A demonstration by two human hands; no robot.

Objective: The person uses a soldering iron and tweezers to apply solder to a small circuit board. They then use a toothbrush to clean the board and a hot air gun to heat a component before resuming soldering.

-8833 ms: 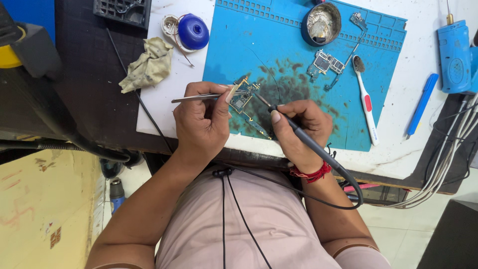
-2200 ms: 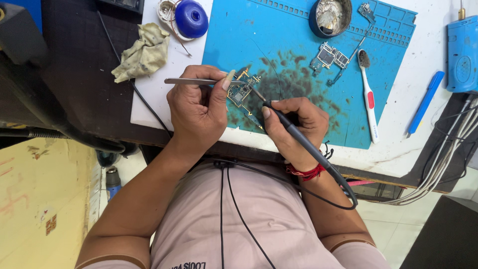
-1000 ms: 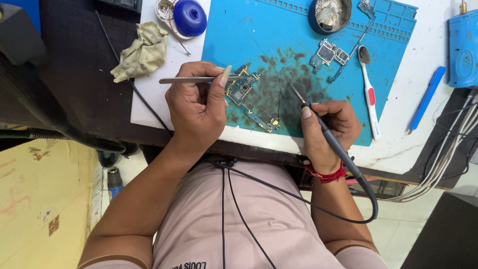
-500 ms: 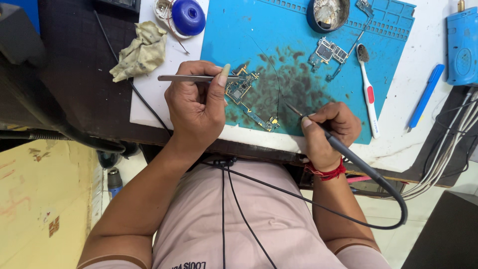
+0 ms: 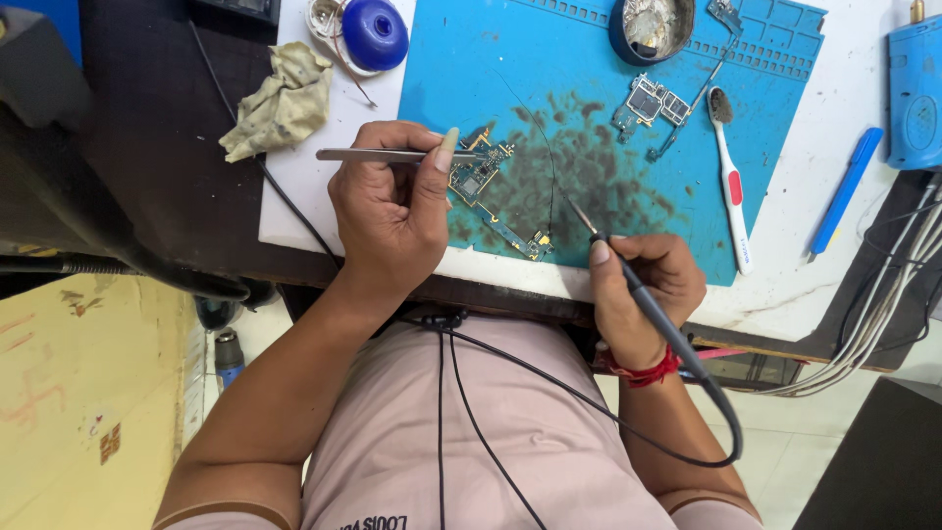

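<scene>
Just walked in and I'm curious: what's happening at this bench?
A person is working on a small circuit board lying on a blue mat. The left hand holds tweezers at the board. The right hand holds a corded soldering iron, its tip just off the board, above the stained mat.

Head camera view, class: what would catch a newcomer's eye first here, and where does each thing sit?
The bright blue work mat, stained dark at its middle, fills the bench top. Near its front edge the left hand holds metal tweezers to a small circuit board, while the right hand, nearer the bench edge, holds a corded soldering iron with its tip over the stain. A white and red toothbrush lies to the right on the mat.
</scene>
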